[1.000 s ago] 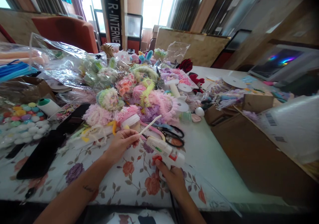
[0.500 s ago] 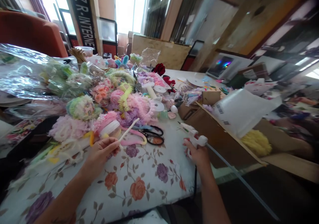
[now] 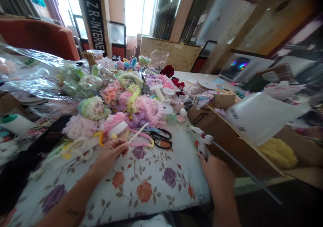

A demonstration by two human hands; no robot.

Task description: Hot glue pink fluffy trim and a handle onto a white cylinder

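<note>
My left hand (image 3: 111, 151) is closed in a pinch on a thin white stick (image 3: 138, 132) that points up and right, over the floral tablecloth (image 3: 141, 183). In front of it lies a pile of pink, purple and green frilly trims (image 3: 141, 105). My right hand (image 3: 214, 171) is near the table's right edge, right below a white glue gun (image 3: 202, 141) that stands upright with its nozzle pointing left. The fingertips reach the base of the gun's handle. I see the hand from the back, so the fingers are hidden.
Black-handled scissors (image 3: 161, 141) lie between the two hands. A brown cardboard box (image 3: 222, 136) holding a white mailer (image 3: 257, 116) and yellow fluff (image 3: 277, 153) stands right of the gun. Clear plastic bags (image 3: 37, 75) crowd the left side.
My right hand carried the glue gun from the table's middle to the right edge and stood it there; the hand now sits lower, below its handle. The left hand kept hold of the stick.
</note>
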